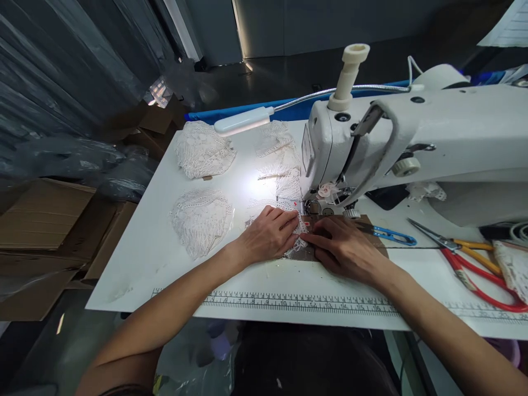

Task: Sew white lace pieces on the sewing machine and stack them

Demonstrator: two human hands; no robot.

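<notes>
A white lace piece (302, 226) lies at the sewing machine's needle area, partly covered by my hands. My left hand (270, 234) presses on its left side, fingers close together and bent over it. From the right, my right hand (340, 245) reaches the lace's edge with its forefinger stretched toward the left fingertips; the other fingers are curled and the thumb is mostly hidden. Both hands rest just in front of the presser foot of the white sewing machine (322, 143), over a brown plate (377, 250). Small red dots (307, 224) show by the lace.
Two white lace piles (202, 223) stand on the left of the white table (136, 264), with more lace pieces (278, 148) behind my hands. Blue thread snips (394, 235) and red-handled scissors (478, 275) lie right. A lamp (243, 121) hangs above; cardboard boxes (45, 220) stand left.
</notes>
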